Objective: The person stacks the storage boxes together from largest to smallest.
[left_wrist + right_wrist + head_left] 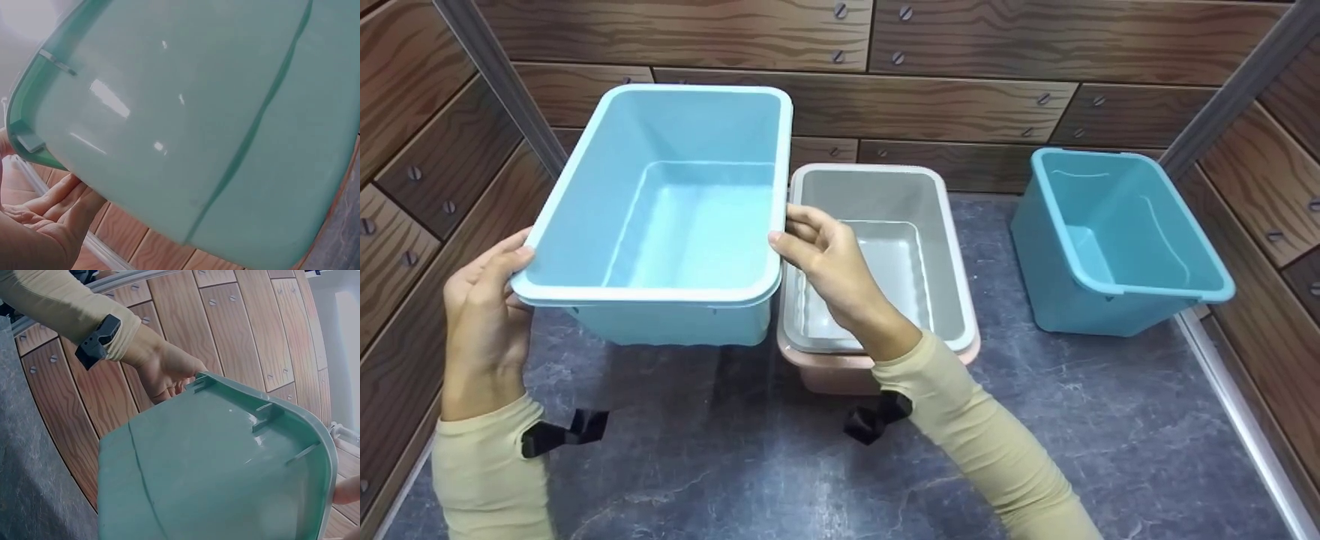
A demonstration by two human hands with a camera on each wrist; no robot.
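A light blue plastic bin is held up at the left, its open top facing the head camera. My left hand grips its rim near the front left corner, thumb on top. On the right side of the rim, my right hand pinches with the thumb above and fingers beneath. Both wrist views show the bin's smooth outer wall. Just right of it, partly behind my right hand, a grey bin sits nested inside a pink bin.
A teal bin stands upright by itself at the right. The surface beneath is a dark marbled tabletop. Wood-patterned panels and metal frame posts enclose the back and sides.
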